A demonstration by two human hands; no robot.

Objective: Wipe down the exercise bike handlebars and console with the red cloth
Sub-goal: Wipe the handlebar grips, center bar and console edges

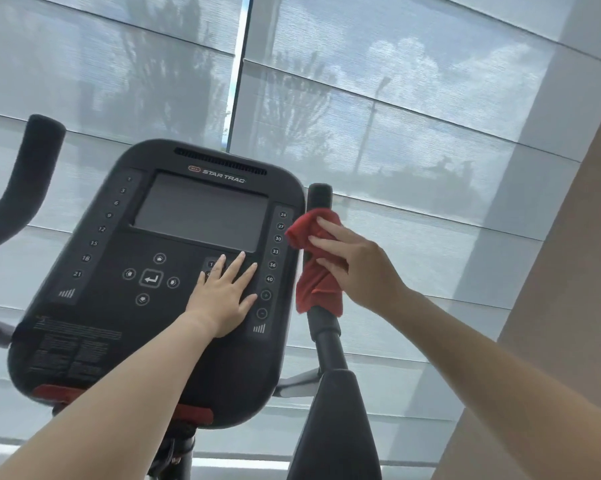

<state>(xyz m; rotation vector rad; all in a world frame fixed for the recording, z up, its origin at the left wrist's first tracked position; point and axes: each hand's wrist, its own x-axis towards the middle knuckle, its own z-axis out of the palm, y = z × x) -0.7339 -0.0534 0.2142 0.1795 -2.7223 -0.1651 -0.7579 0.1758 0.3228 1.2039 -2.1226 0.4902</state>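
The right hand wraps the red cloth around the bike's right handlebar, fingers clamped on cloth and grip together. The left hand lies flat on the console, fingers spread apart and empty. The handlebar wipe looks underway; next the cloth likely needs sliding along the grip below the fingers.

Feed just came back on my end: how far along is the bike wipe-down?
Done: nothing can be confirmed; no surface shows visible wipe marks. In hand: the right hand presses the red cloth around the right handlebar. The left hand lies flat and bare on the console keypad. Left: apparently the console and the left handlebar, which the cloth isn't touching.
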